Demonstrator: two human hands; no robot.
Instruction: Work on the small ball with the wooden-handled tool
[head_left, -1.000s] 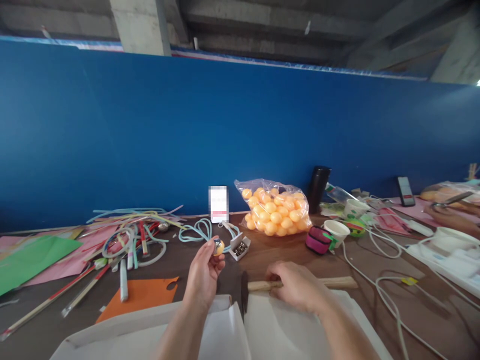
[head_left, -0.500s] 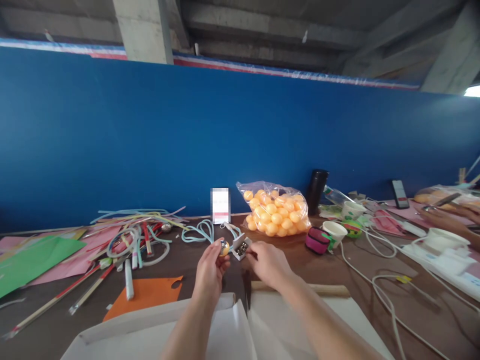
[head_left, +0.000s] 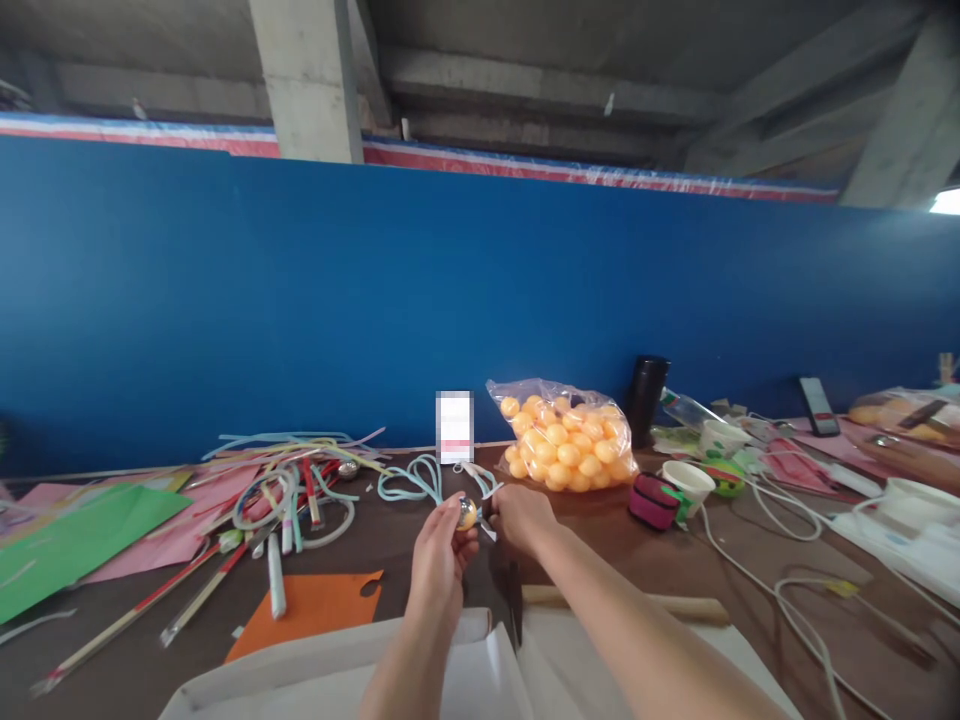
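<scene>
In the middle of the head view, my left hand (head_left: 441, 555) is closed, its fingers around a small round silver-and-orange object (head_left: 466, 514). Just to the right, my right hand (head_left: 523, 518) has its fingers curled together at a small white box (head_left: 489, 532). White edges of this box show between the hands; the rest is hidden behind my right fingers. Light-blue cord (head_left: 412, 482) lies looped behind my left hand. A clear bag of orange balls (head_left: 566, 445) rests beyond my right hand.
White folded sheets (head_left: 480, 680) lie under my forearms. To the left are orange paper (head_left: 307, 605), green paper (head_left: 97, 535) and tangled tubes (head_left: 289, 490). A paper cup (head_left: 688, 485), purple pouch (head_left: 652, 500), black bottle (head_left: 646, 400) and white cables (head_left: 787, 610) lie right. Another person's hand (head_left: 911, 455) shows far right.
My right hand has moved over the small white box, hiding its metallic contents. My left hand still holds the round object. The whole view has shifted slightly.
</scene>
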